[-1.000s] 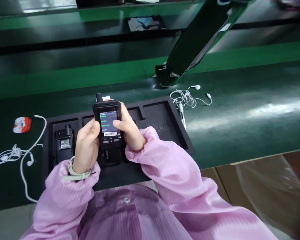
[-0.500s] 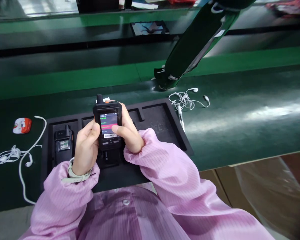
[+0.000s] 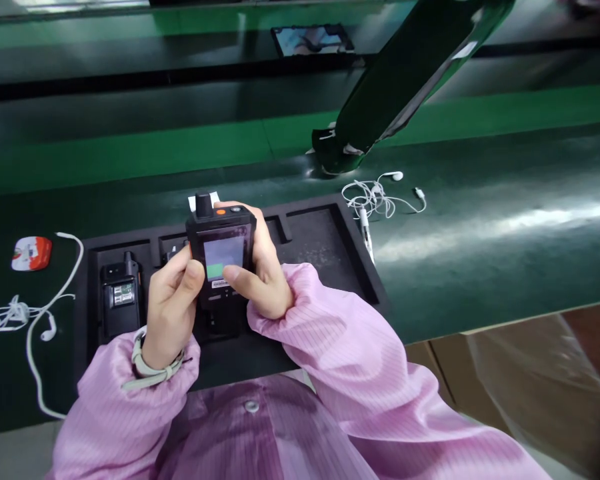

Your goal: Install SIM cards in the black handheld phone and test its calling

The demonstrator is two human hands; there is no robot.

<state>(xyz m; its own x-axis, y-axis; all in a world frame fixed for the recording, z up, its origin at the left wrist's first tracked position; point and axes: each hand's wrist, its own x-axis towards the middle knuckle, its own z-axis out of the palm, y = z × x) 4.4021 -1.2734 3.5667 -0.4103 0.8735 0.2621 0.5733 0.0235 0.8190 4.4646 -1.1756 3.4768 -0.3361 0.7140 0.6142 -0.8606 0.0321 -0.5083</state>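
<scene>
Between both hands I hold a black handheld radio [image 3: 222, 235] with a stubby antenna, an orange top button and a lit screen. My left hand [image 3: 173, 303] grips its left side, thumb along the edge. My right hand [image 3: 263, 277] wraps its right side, with the thumb at the lower screen, which is pale with a green patch. Below the radio lies a black tray [image 3: 325, 250] with recessed compartments. In its left compartment rests another radio [image 3: 121, 297], its back uncovered and a metal card holder showing. A further dark item lies under my hands, mostly hidden.
White earphones [image 3: 375, 197] and a white pen [image 3: 366, 233] lie right of the tray. To the left are a red-and-white packet [image 3: 31, 253], a white cable [image 3: 33, 353] and more earphones [image 3: 15, 317]. A slanted dark green post [image 3: 380, 100] rises behind the tray.
The radio's top has tipped toward me, showing more of its upper face. Its screen went from a list with a red row to a pale display with a green patch.
</scene>
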